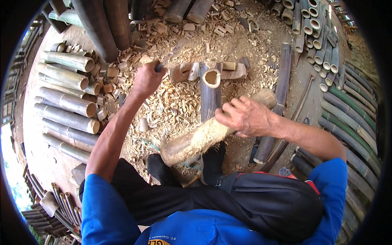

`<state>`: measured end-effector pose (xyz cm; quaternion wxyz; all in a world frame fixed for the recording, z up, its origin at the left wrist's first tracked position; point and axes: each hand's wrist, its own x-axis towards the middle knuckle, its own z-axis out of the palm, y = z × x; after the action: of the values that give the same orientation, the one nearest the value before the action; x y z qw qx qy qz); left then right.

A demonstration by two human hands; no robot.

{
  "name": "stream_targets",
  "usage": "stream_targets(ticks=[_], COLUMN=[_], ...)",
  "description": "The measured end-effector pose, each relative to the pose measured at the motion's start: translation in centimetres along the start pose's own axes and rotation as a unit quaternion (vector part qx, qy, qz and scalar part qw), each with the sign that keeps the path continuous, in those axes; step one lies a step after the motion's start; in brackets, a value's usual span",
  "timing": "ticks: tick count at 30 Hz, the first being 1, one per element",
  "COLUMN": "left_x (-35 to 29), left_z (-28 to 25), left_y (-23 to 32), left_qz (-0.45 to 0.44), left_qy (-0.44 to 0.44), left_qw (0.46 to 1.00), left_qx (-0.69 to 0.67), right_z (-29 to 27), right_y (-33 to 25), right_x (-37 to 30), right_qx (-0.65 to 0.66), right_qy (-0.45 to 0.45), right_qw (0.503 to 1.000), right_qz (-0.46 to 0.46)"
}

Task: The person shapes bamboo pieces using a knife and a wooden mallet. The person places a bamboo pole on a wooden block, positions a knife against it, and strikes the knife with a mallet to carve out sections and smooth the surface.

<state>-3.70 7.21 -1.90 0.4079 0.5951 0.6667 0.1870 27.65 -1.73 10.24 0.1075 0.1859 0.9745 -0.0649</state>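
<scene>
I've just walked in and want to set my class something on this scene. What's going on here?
A person is working among bamboo. Their right hand grips a thick pale piece with a rough, frayed middle, slanting in front of a dark bamboo tube. Their left hand is closed around a dark object, mostly hidden, beside a wooden block. The tube's open end is at that block, and pale chips litter the ground around them.
</scene>
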Motion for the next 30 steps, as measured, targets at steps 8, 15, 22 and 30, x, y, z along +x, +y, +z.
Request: stream_targets(ticks=[8,15,22,30], left_x=[-4.2,-3.6,-3.3,-3.2], left_z=[2.4,1.5,2.4,2.5], left_y=[1.1,1.4,1.7,1.0], left_qz=[0.229,0.211,0.18,0.21], left_qy=[-0.115,-0.168,-0.198,-0.15], left_qw=[0.909,0.893,0.893,0.89], left_qx=[0.329,0.36,0.361,0.375], right_z=[0.0,1.0,4.3,3.4], right_y=[1.8,5.9,10.2,9.9], right_x=[-1.9,-3.7,-5.7,-5.0], right_qx=[0.041,0.028,-0.001,-0.037], right_qy=[0.046,0.118,-0.01,-0.017], right_qw=[0.998,0.993,0.993,0.992], right_qz=[-0.002,-0.012,0.117,0.119])
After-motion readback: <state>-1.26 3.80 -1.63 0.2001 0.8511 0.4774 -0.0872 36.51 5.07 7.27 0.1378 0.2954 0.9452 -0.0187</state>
